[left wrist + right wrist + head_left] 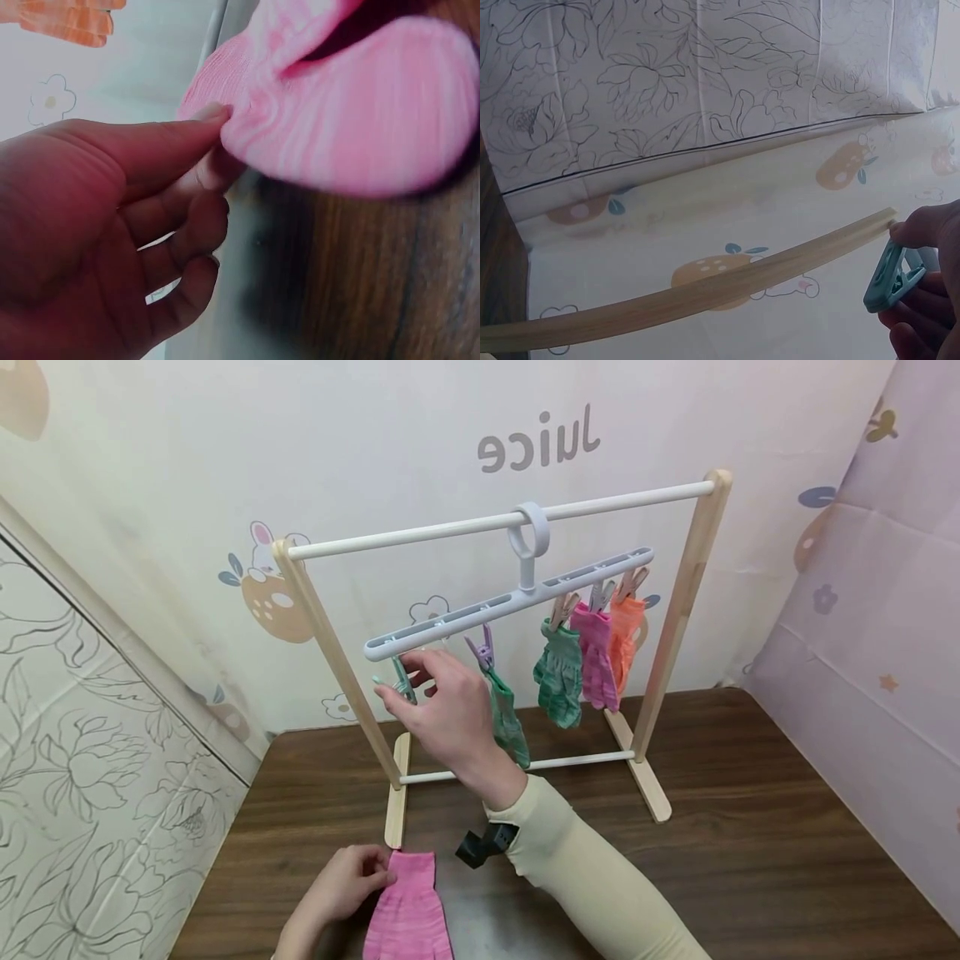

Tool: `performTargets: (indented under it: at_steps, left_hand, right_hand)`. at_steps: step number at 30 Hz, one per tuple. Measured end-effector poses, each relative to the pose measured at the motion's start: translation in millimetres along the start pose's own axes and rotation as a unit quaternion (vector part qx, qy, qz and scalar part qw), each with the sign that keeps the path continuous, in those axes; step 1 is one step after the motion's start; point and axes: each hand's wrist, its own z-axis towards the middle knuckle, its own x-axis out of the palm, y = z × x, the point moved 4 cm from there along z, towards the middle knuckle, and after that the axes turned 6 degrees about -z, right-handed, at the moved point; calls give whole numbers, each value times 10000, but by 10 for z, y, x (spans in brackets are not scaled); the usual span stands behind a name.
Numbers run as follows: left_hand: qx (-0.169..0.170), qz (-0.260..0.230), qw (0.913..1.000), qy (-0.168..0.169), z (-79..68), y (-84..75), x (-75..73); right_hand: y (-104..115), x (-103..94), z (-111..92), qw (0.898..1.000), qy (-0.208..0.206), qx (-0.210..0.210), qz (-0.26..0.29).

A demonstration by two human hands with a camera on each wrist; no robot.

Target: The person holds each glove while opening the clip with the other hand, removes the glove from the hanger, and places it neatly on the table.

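My right hand (459, 710) is raised under the left end of the light grey hanger bar (517, 600). Between thumb and fingers it pinches a teal clothespin (403, 680), also visible in the right wrist view as a teal clothespin (891, 279). Whether that clothespin is joined to the bar is hard to tell. Low at the front left, my left hand (339, 885) pinches the edge of a pink sock (408, 902). In the left wrist view, thumb and forefinger grip the pink sock (360, 112), while the other fingers curl loosely.
The bar hangs from the white rod (420, 533) of a wooden rack. From clothespins hang a green sock (507, 718), another green sock (559, 677), a magenta sock (596, 660) and an orange sock (625, 639). The rack's left post (330, 652) stands beside my right hand.
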Motion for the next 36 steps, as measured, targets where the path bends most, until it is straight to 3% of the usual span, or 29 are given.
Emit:
performTargets:
  at_steps: [5,16,22,27,36]
  left_hand:
    - [-54,331,9994,-9,1,12,-9]
    - [-396,862,9945,-438,-14,6,-21]
    - [-525,856,9907,-913,7,-50,-58]
    - [-411,835,9874,-1281,56,-158,-102]
    - [169,667,9827,-1720,128,-418,-149]
  right_hand:
    - [7,-11,0,10000,15,47,22]
    - [2,-15,-13,9999,55,132,80]
    - [0,-31,-20,9998,69,175,77]
    - [2,-73,-27,9998,-65,63,186]
    - [-31,-186,-40,9990,-333,35,297]
